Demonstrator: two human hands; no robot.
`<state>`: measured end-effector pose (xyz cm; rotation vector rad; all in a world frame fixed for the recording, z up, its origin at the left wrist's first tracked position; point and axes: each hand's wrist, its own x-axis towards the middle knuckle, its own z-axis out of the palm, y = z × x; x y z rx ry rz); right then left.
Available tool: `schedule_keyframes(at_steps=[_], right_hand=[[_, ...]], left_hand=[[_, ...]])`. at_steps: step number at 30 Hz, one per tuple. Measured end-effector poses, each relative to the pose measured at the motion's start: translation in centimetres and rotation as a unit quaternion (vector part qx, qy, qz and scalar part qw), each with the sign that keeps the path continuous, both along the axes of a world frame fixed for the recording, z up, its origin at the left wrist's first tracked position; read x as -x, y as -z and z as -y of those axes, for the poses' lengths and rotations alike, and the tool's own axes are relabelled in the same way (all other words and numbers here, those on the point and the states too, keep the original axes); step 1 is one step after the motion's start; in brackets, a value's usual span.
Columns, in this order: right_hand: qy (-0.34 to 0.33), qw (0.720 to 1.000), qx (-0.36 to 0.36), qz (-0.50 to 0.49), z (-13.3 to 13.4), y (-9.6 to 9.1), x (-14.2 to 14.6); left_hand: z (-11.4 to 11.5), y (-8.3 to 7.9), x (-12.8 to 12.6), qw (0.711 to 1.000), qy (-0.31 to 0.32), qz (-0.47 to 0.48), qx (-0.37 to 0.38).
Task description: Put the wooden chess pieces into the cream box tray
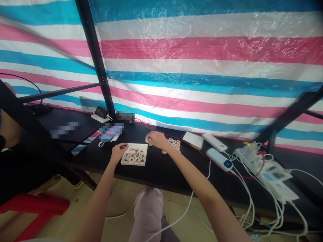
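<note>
A small white square board (134, 154) with several round wooden chess pieces lies on the black table (161, 168). My left hand (118, 150) rests at the board's left edge, its fingers curled against the rim. Just past the board's far right corner, my right hand (155, 138) is closed on a round wooden piece (148, 139). A loose cluster of more pieces (173, 144) lies on the table right of that hand.
A white box (193, 139), two white power banks (218, 151), a power strip (248, 155) and tangled white cables crowd the table's right. A phone on a stand (101, 113) sits far left by a black post. A red stool (37, 208) stands lower left.
</note>
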<state>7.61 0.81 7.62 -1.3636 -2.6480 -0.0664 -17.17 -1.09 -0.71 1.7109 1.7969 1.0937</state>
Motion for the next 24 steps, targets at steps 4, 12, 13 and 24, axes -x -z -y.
schedule_keyframes(at_steps=[4, 12, 13, 24], right_hand=[[0.019, 0.999, 0.015, 0.038, 0.5, 1.5, -3.4], [0.029, 0.999, -0.017, 0.017, 0.7, 4.1, -4.9], [0.032, 0.999, -0.026, 0.02, 0.7, 4.1, -4.9], [0.005, 0.996, -0.072, 0.055, -0.2, 4.4, -3.8]], left_hand=[[0.1, -0.1, -0.1, 1.0, -0.002, 0.008, -0.003], [-0.1, 0.2, 0.1, 1.0, -0.001, 0.004, -0.007], [-0.2, 0.2, 0.1, 1.0, -0.001, 0.003, -0.006], [-0.3, 0.5, 0.3, 1.0, 0.001, -0.003, -0.011]])
